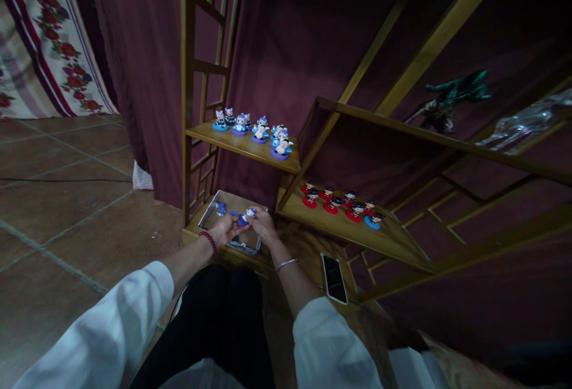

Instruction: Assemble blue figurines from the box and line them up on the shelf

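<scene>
Both hands meet on a small figurine over an open box.

The shallow box point(232, 201) sits on the lowest wooden ledge and holds one loose figurine point(220, 208) near its far left corner; the rest of its floor is partly hidden by the hands. Just above the box's near half is the held figurine point(246, 215), a pale little figure on a flat blue-violet base, too small to make out further. The left hand point(223, 230) pinches the base from the left and the right hand point(263, 226) closes its fingertips on the figure from the right; the other fingers curl loosely. Above the box stands a row of blue-based figurines point(259, 130), to its right a group of red-based figurines point(333, 201), and nearer on the right lies a phone point(334, 277).
</scene>
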`<state>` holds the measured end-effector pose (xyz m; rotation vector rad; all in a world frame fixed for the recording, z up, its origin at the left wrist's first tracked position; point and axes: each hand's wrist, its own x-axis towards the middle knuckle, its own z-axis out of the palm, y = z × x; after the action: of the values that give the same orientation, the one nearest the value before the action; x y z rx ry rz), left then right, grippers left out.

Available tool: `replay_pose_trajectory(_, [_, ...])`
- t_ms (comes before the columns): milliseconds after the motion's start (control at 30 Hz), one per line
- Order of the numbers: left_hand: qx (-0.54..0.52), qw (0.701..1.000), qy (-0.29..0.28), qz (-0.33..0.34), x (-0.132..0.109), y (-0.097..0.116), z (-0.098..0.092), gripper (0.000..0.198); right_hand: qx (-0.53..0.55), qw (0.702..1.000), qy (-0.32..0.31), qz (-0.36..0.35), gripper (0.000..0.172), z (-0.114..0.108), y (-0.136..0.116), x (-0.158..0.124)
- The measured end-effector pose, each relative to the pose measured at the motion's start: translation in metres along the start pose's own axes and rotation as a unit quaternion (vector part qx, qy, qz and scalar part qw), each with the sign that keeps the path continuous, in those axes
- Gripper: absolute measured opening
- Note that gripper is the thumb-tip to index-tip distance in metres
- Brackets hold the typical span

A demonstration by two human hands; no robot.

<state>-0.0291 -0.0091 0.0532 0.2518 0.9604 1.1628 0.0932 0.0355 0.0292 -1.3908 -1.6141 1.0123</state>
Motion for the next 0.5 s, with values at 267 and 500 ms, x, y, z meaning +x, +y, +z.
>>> replay_pose_trajectory(267, [-0.002,1.000,-0.004,-0.009,0.0021,0.0004,-0.0003,0.019,0.012,1.000,-0.003,-0.010,0.033,0.0002,-0.0024,-0.0021])
replay_pose_trajectory(500, [-0.033,0.999,0.001,-0.019,0.0037,0.0005,-0.0034,0.016,0.058,0.998,-0.017,0.005,0.033,0.0003,-0.0020,-0.0017])
